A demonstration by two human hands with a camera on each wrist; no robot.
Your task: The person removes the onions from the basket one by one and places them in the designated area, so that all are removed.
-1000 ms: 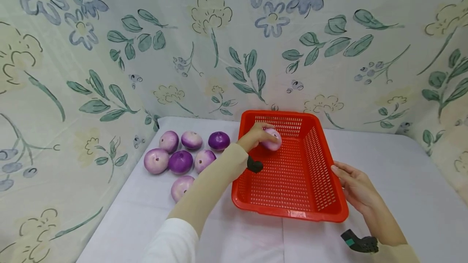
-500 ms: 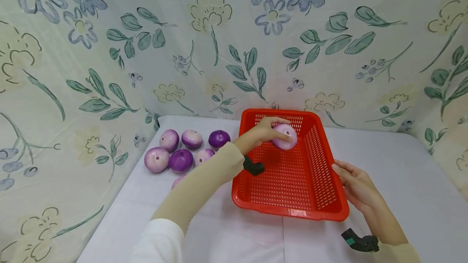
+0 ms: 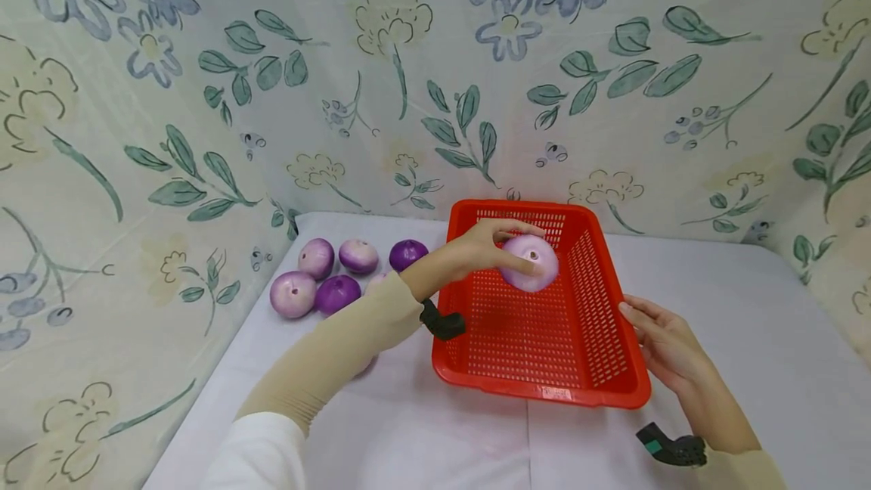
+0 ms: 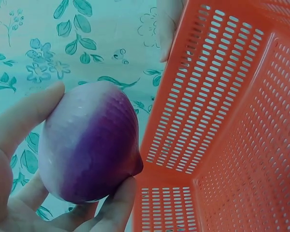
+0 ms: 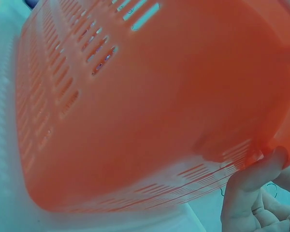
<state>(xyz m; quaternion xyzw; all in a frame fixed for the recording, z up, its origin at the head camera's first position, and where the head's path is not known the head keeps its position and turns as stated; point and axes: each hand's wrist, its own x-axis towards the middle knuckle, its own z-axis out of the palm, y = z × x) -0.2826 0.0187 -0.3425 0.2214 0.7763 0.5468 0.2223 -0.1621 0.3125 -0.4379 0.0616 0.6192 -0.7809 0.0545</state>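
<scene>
My left hand (image 3: 481, 245) grips a pale purple-and-white onion (image 3: 520, 246) over the inside of the red plastic basket (image 3: 544, 393). In the left wrist view the thumb lies on one side of the onion (image 4: 94, 145) and the fingers curl beneath; its darker purple face and pointed tip show. At the basket's right side, my right hand (image 3: 670, 350) holds the rim, thumb on top. The right wrist view has this hand (image 5: 256, 203) at the rim beside the slotted outer wall (image 5: 135, 125). No other onion shows inside the basket.
Left of the basket, several onions lie grouped on the white tablecloth, among them a dark purple onion (image 3: 338, 294) and a paler onion (image 3: 293, 294). My left forearm (image 3: 340, 350) partly covers the group. A floral curtain (image 3: 435, 82) hangs behind the table.
My left hand has raised the onion from the basket's back left and brought it rightward. The left forearm has swung, covering more of the grouped onions. The right hand keeps its place.
</scene>
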